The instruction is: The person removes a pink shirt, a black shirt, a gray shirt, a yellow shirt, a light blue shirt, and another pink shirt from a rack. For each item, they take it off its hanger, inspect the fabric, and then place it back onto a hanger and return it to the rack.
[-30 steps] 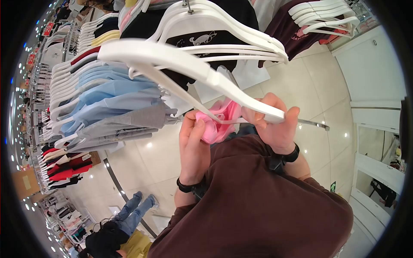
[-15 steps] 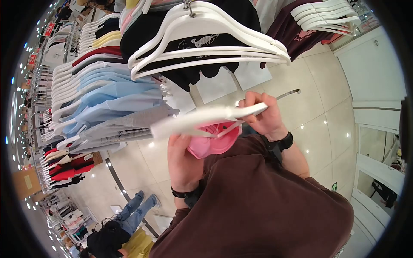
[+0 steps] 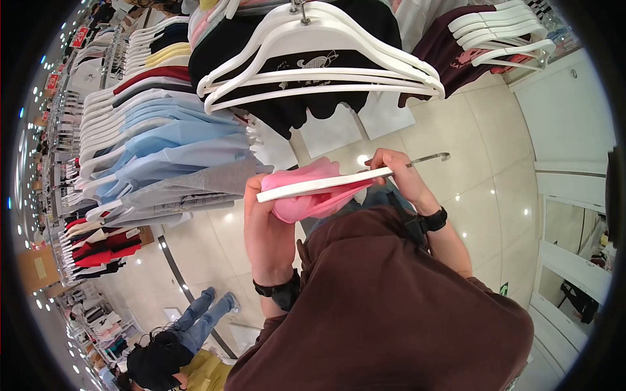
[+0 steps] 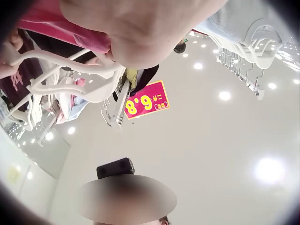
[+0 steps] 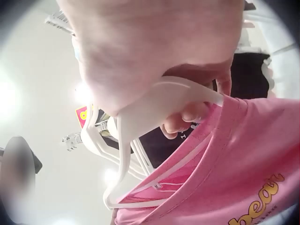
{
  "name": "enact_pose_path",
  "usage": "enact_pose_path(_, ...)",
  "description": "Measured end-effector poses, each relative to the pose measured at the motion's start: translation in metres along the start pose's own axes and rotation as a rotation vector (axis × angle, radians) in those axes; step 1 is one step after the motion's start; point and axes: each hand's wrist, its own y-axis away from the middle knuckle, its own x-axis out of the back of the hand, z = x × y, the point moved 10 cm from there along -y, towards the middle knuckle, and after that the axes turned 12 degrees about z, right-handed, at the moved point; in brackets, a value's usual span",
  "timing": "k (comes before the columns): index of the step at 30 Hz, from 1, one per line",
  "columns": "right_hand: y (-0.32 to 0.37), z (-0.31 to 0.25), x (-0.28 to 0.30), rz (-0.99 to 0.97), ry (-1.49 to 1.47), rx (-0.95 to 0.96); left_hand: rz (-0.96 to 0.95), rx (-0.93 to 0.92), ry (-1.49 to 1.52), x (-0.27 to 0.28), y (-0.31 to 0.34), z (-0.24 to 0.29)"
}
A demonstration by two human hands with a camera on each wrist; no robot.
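A white hanger [image 3: 319, 184] is seen edge-on in the head view, its metal hook pointing right. My right hand [image 3: 404, 174] grips it near the hook; in the right wrist view, fingers curl behind the hanger's wide neck [image 5: 145, 112]. A pink T-shirt [image 3: 290, 212] with yellow "bear" lettering lies around the hanger. One hanger arm runs inside the shirt, and the other end is at the neck opening. With my left hand [image 3: 266, 225], I hold the shirt's cloth by the hanger's left end; the fingertips are partly hidden.
In front hang several white hangers [image 3: 313, 39] over a black shirt [image 3: 235, 58]. Blue shirts [image 3: 156, 133] fill a rack at left. Dark maroon garments [image 3: 430, 58] hang at right, near white cabinets [image 3: 567, 117]. A person in jeans [image 3: 195, 326] stands at lower left.
The hanger has come down toward my body, turned edge-on, and its hook now points right. My left hand has shifted left and up with the pink cloth.
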Motion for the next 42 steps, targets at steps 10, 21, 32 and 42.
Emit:
enact_pose_path(10, 0.008, -0.024, 0.031, 0.119, 0.443, 0.075, 0.219, -0.226, -0.488, 0.060, -0.034, -0.015)
enact_pose_path(21, 0.013, -0.071, -0.016, 0.188, 0.736, 0.319, -0.010, -0.563, -1.293, 0.009, -0.026, -0.045)
enact_pose_path(32, 0.012, -0.082, -0.015, 0.119, 0.615, 0.138, -0.044, -0.924, -1.290, -0.013, -0.004, 0.000)
enact_pose_path(42, 0.021, -0.101, -0.022, 0.052, 0.482, 0.221, -0.195, -0.529, -1.219, 0.018, -0.014, -0.043)
